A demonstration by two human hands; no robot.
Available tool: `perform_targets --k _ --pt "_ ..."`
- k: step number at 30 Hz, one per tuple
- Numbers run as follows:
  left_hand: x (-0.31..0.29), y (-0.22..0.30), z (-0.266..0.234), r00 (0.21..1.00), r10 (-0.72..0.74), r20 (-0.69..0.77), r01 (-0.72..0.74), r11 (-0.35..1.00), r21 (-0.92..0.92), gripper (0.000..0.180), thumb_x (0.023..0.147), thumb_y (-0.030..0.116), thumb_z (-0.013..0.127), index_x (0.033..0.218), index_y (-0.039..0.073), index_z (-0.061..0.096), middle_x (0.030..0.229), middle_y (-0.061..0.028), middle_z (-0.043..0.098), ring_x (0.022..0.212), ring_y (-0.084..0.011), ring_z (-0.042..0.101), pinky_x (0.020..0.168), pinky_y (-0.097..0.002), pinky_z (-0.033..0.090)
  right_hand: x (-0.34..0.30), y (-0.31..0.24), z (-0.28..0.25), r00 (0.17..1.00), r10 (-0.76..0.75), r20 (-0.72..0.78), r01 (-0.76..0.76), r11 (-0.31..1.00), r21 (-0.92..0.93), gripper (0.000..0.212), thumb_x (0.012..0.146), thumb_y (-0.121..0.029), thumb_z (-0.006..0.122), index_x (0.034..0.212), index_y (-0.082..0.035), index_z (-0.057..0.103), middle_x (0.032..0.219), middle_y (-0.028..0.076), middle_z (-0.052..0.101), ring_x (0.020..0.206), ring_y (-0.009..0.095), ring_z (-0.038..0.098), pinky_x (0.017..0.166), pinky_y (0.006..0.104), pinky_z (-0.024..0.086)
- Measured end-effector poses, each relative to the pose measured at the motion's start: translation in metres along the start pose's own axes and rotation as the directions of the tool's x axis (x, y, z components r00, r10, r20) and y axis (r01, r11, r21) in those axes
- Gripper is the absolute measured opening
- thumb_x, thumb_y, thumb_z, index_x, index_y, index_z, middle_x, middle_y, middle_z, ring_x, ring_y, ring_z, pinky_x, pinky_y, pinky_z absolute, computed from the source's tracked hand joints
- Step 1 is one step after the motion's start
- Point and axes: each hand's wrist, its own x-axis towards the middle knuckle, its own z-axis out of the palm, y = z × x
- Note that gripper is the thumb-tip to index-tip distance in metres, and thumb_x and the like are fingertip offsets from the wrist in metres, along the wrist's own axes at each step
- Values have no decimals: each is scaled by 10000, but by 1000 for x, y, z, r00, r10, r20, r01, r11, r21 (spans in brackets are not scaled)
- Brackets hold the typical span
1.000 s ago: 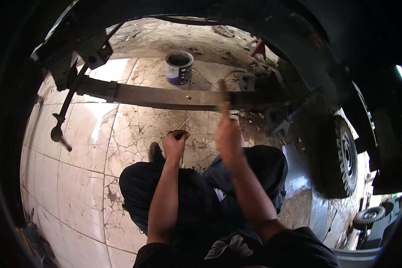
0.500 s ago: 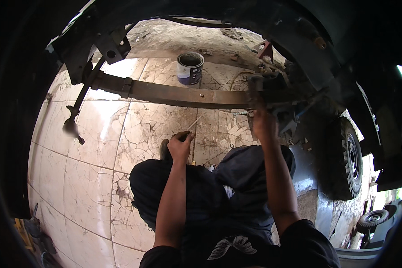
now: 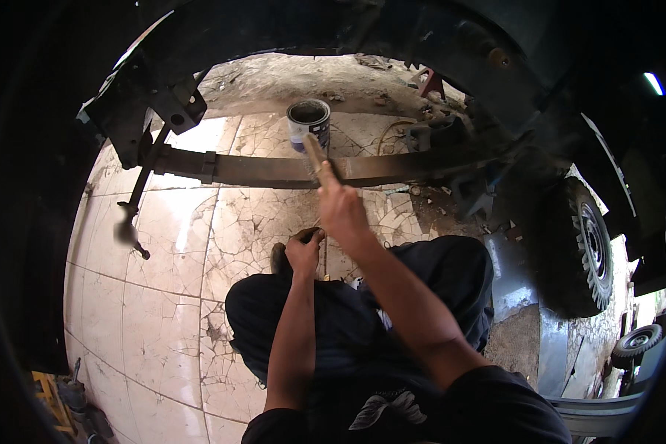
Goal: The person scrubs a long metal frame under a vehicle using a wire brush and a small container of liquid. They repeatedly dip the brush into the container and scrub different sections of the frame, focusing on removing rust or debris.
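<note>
My right hand (image 3: 342, 212) is closed round a wooden-backed brush (image 3: 314, 150), probably a wire brush. Its blurred bristle side lies over the middle of a rusty leaf spring (image 3: 248, 169) that crosses in front of me; whether it touches cannot be told. Lower down, near my knees, my left hand (image 3: 303, 251) is pinched on a thin stick, now mostly hidden behind the right hand. Just beyond the spring stands an open paint can (image 3: 308, 122) with a white and dark blue side and a dark inside.
Dark vehicle bodywork (image 3: 333, 29) arches overhead. A rod with a joint (image 3: 129, 222) hangs at the left. At the right are a treaded wheel (image 3: 588, 248) and a stand (image 3: 477, 200). Cracked tiles (image 3: 155, 281) cover the floor; a red stand (image 3: 431, 83) is at the back.
My right hand has swung left along the leaf spring with the brush, from its right part to the middle. My left hand stays nearly in place, its stick now mostly covered.
</note>
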Motion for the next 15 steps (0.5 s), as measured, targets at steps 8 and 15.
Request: perform_targets --k 8,15 --pt "-16 20 -10 998 -62 7 62 985 -163 300 884 230 802 1097 18 804 905 -109 803 758 -146 721 749 -301 563 -13 166 -118 977 65 -202 -159 854 -495 514 1034 -274 574 1538 -277 472 942 243 731 853 436 725 715 551 578" --pt "-5 2 12 993 117 21 -117 993 10 300 886 221 805 1107 18 800 892 -102 796 766 -152 727 735 -292 564 -5 114 -54 978 54 -203 -110 956 -272 565 1034 -188 545 1586 -203 425 998 277 716 897 436 739 740 541 599"
